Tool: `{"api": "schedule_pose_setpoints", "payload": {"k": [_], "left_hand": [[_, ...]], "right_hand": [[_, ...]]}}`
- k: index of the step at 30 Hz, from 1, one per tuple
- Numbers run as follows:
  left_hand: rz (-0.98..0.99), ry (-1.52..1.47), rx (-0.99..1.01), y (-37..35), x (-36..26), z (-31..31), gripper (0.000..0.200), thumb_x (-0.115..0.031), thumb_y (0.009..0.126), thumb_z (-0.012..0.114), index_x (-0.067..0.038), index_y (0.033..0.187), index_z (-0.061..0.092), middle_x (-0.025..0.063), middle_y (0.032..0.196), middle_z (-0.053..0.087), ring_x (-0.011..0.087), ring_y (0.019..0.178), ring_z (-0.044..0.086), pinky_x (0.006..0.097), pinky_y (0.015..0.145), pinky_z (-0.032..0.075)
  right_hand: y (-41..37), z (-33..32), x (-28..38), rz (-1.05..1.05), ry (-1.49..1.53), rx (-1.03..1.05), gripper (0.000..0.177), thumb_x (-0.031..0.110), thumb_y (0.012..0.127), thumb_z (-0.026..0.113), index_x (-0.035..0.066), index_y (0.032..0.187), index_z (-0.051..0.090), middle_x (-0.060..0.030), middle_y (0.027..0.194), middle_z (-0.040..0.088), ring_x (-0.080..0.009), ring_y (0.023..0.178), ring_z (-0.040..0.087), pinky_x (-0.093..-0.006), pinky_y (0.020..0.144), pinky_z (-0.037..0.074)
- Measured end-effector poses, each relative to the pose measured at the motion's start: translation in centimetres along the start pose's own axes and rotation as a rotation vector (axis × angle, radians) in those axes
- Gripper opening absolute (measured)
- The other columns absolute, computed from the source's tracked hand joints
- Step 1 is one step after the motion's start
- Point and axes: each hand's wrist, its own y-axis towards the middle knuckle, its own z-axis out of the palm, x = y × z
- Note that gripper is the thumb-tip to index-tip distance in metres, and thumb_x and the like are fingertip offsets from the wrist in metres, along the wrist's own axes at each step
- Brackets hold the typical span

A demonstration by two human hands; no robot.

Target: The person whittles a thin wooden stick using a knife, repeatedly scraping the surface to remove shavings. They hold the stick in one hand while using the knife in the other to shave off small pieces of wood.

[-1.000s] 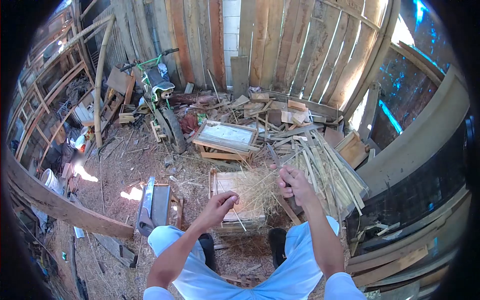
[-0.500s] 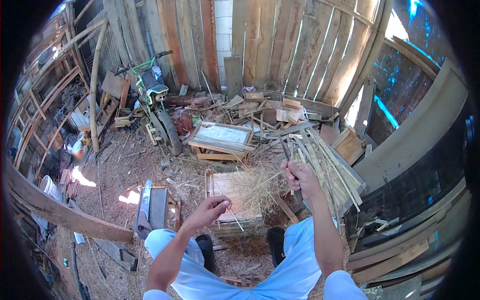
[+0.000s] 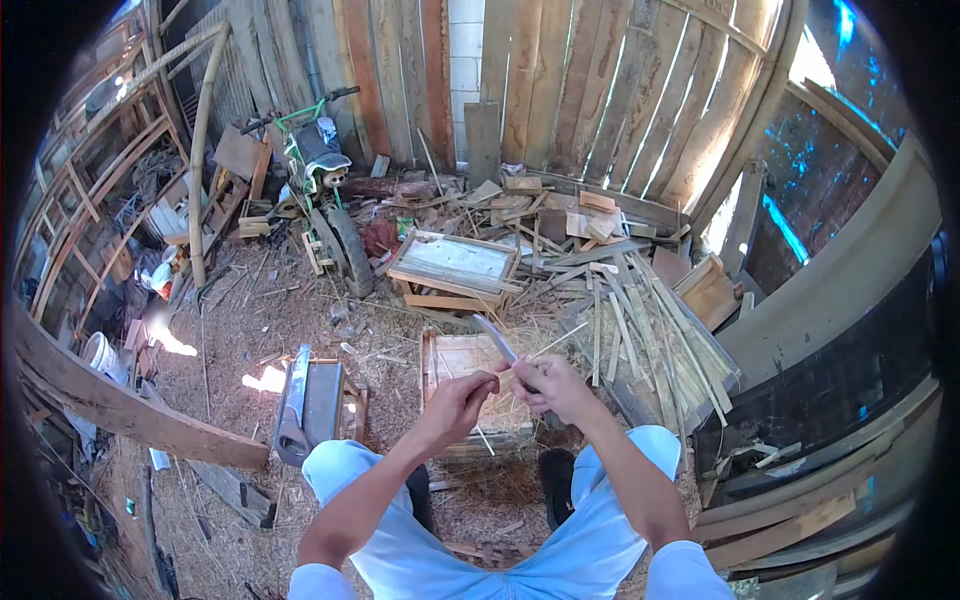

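Observation:
My right hand (image 3: 556, 388) is closed around the handle of a knife (image 3: 494, 336), its blade pointing up and to the left. Close beside it, touching or almost touching, my left hand (image 3: 460, 408) pinches a thin wooden strip (image 3: 562, 339) that extends past the knife to the upper right. Fingers hide where blade and strip meet. Below the hands stands a low wooden crate (image 3: 428, 362) strewn with fine shavings, partly covered by my arms. Another thin stick (image 3: 486, 441) slants across its front, partly behind my left hand.
A handsaw (image 3: 294, 405) rests on a small dark-topped stool (image 3: 322, 400) at left. Split wood strips (image 3: 660, 340) lie piled at right. A wooden frame (image 3: 455, 265), scrap wood and a small green bike (image 3: 325, 170) stand farther back. A plank (image 3: 130, 415) juts in from the left.
My right hand has come down and left with the knife, whose blade now points up-left. My left hand has moved up and right, so the hands are together. The view has shifted slightly.

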Motion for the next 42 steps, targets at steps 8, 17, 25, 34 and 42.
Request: {"api": "schedule_pose_setpoints", "payload": {"k": [8,17,25,34,42], "left_hand": [[0.065,-0.031,-0.022,-1.0,0.8,-0.6,0.009,-0.009,0.091,0.052,-0.003,0.091,0.059,0.0100,0.059,0.050,0.0135,0.047,0.042,0.0283,0.046,0.034],[0.064,0.042,-0.090,-1.5,-0.1,-0.7,0.011,-0.009,0.090,0.054,-0.002,0.095,0.060,0.0116,0.073,0.061,0.0210,0.057,0.056,0.0314,0.054,0.043],[0.097,0.088,-0.036,-0.8,-0.1,0.0,0.011,-0.008,0.089,0.053,-0.003,0.096,0.060,0.0123,0.075,0.061,0.0220,0.063,0.059,0.0313,0.057,0.045],[0.065,0.032,-0.037,-1.3,-0.1,-0.1,0.011,-0.009,0.090,0.054,-0.003,0.094,0.061,0.0121,0.067,0.057,0.0191,0.050,0.049,0.0301,0.050,0.039],[0.091,0.004,-0.092,-1.5,0.4,0.0,0.011,-0.010,0.090,0.053,-0.002,0.093,0.061,0.0118,0.065,0.056,0.0177,0.050,0.048,0.0301,0.049,0.038]], "right_hand": [[-0.9,-3.4,1.8,-0.082,0.083,-0.133,0.034,0.030,0.094,0.051,-0.002,0.104,0.055,0.0030,0.062,0.046,-0.0020,0.044,0.034,-0.0167,0.038,0.024],[-0.4,-0.8,0.8,0.017,0.118,-0.034,0.036,0.029,0.095,0.050,0.003,0.119,0.052,0.0049,0.063,0.043,-0.0016,0.044,0.032,-0.0160,0.038,0.025],[-0.9,0.1,0.5,0.006,0.107,0.073,0.035,0.031,0.095,0.049,0.004,0.118,0.052,0.0048,0.063,0.043,-0.0013,0.045,0.032,-0.0173,0.038,0.025],[-0.9,-2.4,0.8,-0.016,0.130,-0.075,0.033,0.031,0.094,0.050,0.000,0.102,0.056,0.0042,0.062,0.043,-0.0014,0.045,0.033,-0.0166,0.038,0.026],[-0.6,-4.4,1.4,-0.125,0.137,-0.165,0.032,0.030,0.094,0.051,0.000,0.103,0.057,0.0047,0.062,0.044,-0.0015,0.043,0.034,-0.0162,0.036,0.025]]}}
